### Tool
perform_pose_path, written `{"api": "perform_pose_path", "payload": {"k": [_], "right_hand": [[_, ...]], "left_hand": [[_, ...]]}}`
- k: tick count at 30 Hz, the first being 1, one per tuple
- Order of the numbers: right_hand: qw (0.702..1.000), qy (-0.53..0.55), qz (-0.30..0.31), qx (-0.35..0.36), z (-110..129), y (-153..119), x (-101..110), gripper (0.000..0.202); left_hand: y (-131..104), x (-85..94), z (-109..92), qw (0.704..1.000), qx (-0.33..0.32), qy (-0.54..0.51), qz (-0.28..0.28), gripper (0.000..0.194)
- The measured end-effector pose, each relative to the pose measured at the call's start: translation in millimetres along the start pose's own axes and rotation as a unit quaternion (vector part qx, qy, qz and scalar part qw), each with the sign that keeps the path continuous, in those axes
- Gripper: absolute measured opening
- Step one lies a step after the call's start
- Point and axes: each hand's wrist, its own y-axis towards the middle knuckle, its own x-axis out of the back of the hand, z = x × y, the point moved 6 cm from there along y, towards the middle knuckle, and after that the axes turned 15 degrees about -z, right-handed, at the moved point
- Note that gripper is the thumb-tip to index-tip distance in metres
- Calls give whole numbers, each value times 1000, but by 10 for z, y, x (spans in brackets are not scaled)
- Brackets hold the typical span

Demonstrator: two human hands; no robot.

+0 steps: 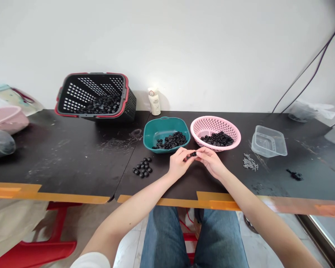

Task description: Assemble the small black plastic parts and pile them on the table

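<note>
My left hand (179, 162) and my right hand (210, 160) meet over the table's front part, both pinching one small black piece (193, 153) between their fingertips. Just behind them are a teal basin (153, 128) with small black parts in its right half and a pink perforated basket (197, 128) holding more black parts. Several round black caps (142, 166) lie loose on the table to the left of my left hand. To the right of my right hand, a pile of thin grey pins (250, 162) rests on the tabletop.
A dark red-rimmed basket (131, 102) of black pieces stands back left, beside a white bottle (154, 102). At right are a clear plastic tub (268, 142) and a small black cluster (296, 175). Orange tape (162, 201) lines the front edge of the black table (92, 156).
</note>
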Motion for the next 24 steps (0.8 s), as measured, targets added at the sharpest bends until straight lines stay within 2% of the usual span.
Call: {"api": "perform_pose_path", "payload": {"k": [24], "right_hand": [[1000,13,10,-8,18,-31,-38,21]], "left_hand": [[-4,7,2,1000,-3,-11,-16,20]]}}
